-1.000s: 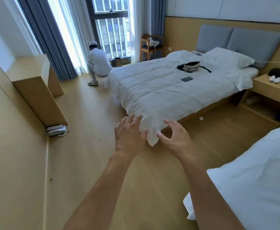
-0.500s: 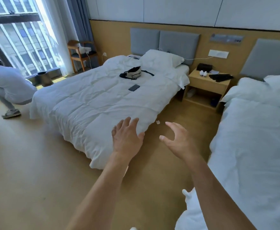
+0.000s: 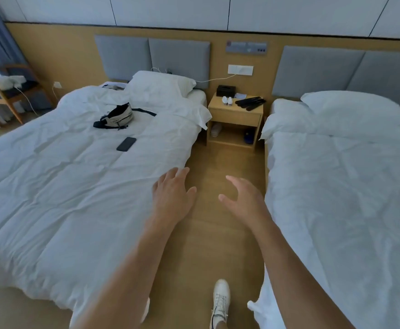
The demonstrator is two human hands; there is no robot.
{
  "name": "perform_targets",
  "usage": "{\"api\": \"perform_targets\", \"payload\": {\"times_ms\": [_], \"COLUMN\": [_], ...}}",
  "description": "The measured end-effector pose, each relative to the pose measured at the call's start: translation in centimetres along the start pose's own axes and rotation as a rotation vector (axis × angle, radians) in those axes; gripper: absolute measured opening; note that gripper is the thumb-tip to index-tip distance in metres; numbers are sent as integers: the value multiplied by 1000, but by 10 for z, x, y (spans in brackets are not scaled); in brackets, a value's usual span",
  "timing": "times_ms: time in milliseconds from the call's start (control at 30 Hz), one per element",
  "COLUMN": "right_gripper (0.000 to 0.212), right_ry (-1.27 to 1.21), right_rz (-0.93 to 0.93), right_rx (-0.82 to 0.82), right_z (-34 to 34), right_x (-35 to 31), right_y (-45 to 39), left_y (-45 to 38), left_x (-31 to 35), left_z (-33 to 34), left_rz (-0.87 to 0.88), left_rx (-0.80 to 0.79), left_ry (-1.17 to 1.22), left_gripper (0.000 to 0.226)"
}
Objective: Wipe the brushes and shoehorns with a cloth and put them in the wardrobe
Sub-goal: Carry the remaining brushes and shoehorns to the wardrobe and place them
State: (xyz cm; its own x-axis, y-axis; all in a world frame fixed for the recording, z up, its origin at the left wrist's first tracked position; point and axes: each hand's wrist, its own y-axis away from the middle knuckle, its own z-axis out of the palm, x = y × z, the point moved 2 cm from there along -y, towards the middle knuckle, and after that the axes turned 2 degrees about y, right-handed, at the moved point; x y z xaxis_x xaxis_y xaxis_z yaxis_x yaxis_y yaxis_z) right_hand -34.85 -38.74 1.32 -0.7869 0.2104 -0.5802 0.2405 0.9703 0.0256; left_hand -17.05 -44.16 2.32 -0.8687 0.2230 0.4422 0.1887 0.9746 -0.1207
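Between the two white beds, over the wooden floor point(image 3: 218, 233), I am holding both hands out in front of me, and neither is holding anything. My left hand point(image 3: 171, 198) is showing its back, fingers straight and slightly spread, its fingertips lying over the edge of the left bed point(image 3: 63, 186); whether they are touching the quilt I cannot tell. My right hand point(image 3: 246, 200) is turning its thumb inward, fingers loosely curved and apart, just beside the right bed point(image 3: 348, 186).

Far ahead, on the nightstand point(image 3: 235, 115) between the headboards, the dark shoehorns and brushes point(image 3: 250, 103) are lying in a heap too small for me to separate, with two small white objects point(image 3: 227, 100) and a black box point(image 3: 225, 90) beside them. My forearms are running off the bottom edge, and only one white shoe point(image 3: 220, 298) is showing. A pouch point(image 3: 118, 116) and a phone point(image 3: 126, 143) are lying on the left bed.
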Motion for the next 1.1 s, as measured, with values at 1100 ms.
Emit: {"api": "perform_targets", "payload": {"times_ms": [1100], "right_gripper": [60], "right_ry": [-24], "right_rz": [146], "right_rx": [94], "right_z": [-50], "right_x": [75], "right_y": [-602], "left_y": [-627], "left_x": [70], "left_z": [157], "left_rz": [145], "left_rx": [-166], "left_ry": [113], "left_gripper": [56]}}
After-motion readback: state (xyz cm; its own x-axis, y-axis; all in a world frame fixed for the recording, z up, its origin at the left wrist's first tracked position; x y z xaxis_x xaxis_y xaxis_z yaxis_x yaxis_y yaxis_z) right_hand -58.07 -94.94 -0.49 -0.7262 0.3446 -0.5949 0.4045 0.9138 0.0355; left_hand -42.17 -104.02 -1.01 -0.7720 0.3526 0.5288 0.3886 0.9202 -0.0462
